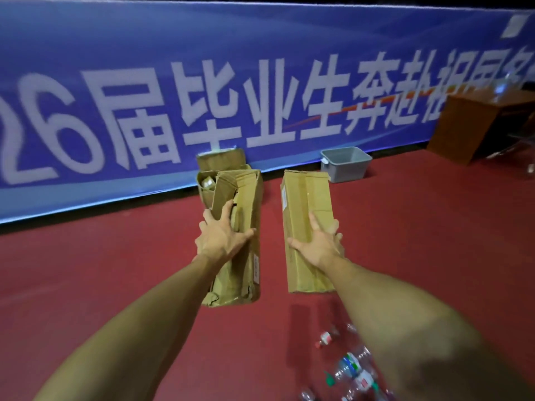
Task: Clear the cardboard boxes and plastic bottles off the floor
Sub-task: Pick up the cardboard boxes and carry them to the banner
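My left hand (221,237) grips a crumpled, flattened cardboard box (244,198) held out in front of me. A second flattened cardboard box (304,198), smoother and taped, is gripped by my right hand (317,244). Both boxes are held above the red floor (115,270). Beyond the left box, an open cardboard box (207,183) with something inside stands on the floor against the banner. Several empty plastic bottles (353,369) lie on the floor at the lower right, partly hidden by my right forearm.
A long blue banner (260,82) with white characters runs across the back. A grey plastic bin (346,164) sits on the floor near it. A wooden desk (477,120) stands at the far right.
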Action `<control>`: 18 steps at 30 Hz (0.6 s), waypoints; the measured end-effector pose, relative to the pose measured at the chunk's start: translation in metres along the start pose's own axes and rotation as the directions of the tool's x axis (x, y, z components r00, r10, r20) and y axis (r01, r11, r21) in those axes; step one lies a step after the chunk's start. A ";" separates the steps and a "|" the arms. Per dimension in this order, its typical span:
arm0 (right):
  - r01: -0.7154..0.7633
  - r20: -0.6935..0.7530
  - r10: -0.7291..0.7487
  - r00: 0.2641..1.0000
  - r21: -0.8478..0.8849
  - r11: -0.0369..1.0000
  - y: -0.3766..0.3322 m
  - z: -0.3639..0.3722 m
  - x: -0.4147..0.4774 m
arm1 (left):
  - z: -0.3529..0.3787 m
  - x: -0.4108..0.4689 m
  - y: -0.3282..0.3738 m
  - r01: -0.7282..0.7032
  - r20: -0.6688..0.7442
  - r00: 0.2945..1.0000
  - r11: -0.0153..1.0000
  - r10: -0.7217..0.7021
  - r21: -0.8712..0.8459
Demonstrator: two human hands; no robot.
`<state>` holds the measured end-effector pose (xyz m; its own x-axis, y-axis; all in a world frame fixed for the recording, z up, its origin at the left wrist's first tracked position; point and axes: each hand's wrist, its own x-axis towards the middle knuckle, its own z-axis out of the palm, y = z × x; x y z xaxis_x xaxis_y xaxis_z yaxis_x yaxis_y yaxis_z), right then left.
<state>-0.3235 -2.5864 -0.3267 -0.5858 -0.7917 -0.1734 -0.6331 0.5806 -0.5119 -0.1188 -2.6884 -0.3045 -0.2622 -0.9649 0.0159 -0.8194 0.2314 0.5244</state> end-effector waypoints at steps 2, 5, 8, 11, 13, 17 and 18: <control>0.029 0.039 -0.029 0.999 -0.008 1.000 -0.036 0.019 0.037 | -0.010 0.042 -0.024 0.050 -0.004 0.999 0.999 -0.050 0.023; 0.070 0.083 -0.066 0.994 -0.057 0.996 -0.092 0.046 0.110 | -0.018 0.121 -0.056 0.111 -0.009 0.994 0.992 -0.111 0.054; 0.143 0.125 -0.131 0.983 -0.091 0.986 -0.160 0.060 0.200 | -0.029 0.210 -0.080 0.148 -0.029 0.989 0.986 -0.146 0.081; 0.172 0.167 -0.159 0.973 -0.066 0.983 -0.223 0.066 0.269 | -0.047 0.282 -0.097 0.187 -0.032 0.982 0.976 -0.185 0.114; 0.184 0.188 -0.169 0.968 -0.066 0.981 -0.258 0.071 0.303 | -0.059 0.321 -0.106 0.214 -0.031 0.977 0.970 -0.212 0.112; 0.242 0.235 -0.212 0.949 -0.106 0.965 -0.314 0.076 0.370 | -0.079 0.404 -0.116 0.273 -0.013 0.962 0.954 -0.273 0.124; 0.248 0.238 -0.216 0.947 -0.118 0.961 -0.322 0.078 0.387 | -0.081 0.425 -0.117 0.277 -0.011 0.961 0.952 -0.278 0.131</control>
<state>-0.3064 -3.0949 -0.2948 -0.2981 -0.9202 -0.2539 -0.8139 0.3840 -0.4361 -0.0935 -3.1357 -0.2902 -0.0187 -0.9925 -0.1207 -0.9193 -0.0304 0.3923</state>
